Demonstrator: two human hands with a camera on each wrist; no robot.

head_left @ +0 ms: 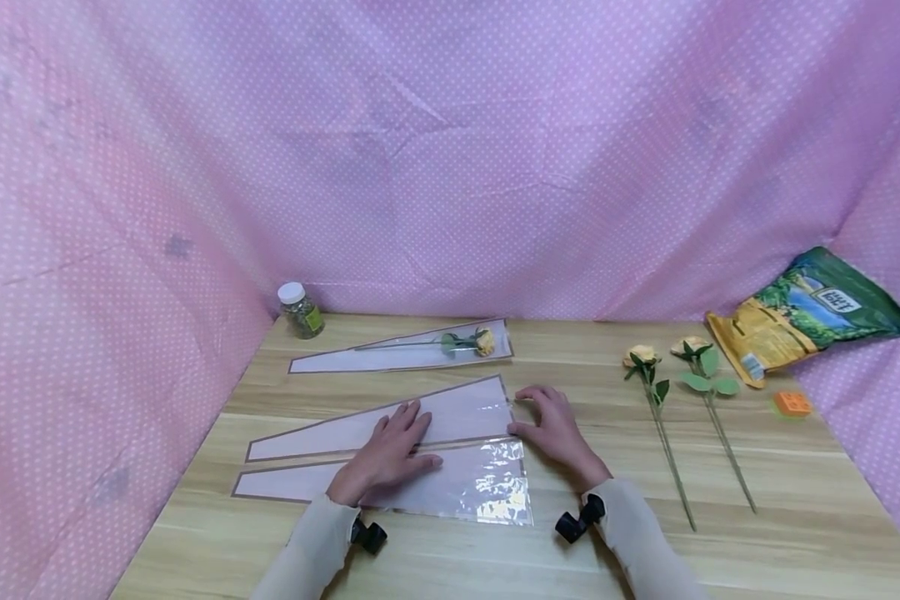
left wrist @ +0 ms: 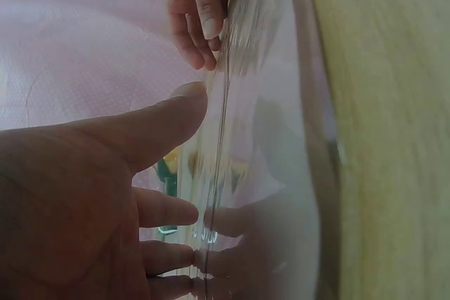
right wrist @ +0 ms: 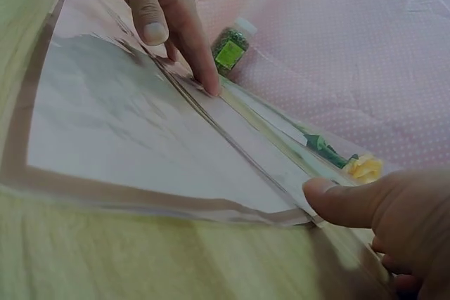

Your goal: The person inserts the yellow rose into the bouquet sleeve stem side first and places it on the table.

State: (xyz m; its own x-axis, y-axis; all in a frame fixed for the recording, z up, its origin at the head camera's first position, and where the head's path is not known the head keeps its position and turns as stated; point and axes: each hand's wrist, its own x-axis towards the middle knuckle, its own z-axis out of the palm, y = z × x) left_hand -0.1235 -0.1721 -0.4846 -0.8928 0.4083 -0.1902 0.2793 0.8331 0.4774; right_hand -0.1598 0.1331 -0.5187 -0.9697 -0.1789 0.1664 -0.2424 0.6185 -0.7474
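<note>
Table (head_left: 487,567), near sleeve (head_left: 450,483) on it, middle sleeve (head_left: 465,408) just beyond. Left hand (head_left: 392,450) kinda splayed, fingertips on middle sleeve, thumb over near one. Right hand (head_left: 557,427) loosely curved at middle sleeve's wide end, thumb and fingertips apart.

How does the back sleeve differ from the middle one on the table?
The back sleeve carries a yellow rose; no flower shows on the middle sleeve. The left hand rests on the middle sleeve, the right hand at its wide end; neither touches the back sleeve. Both are pale, brown-edged tapers, wider toward the right.
</note>
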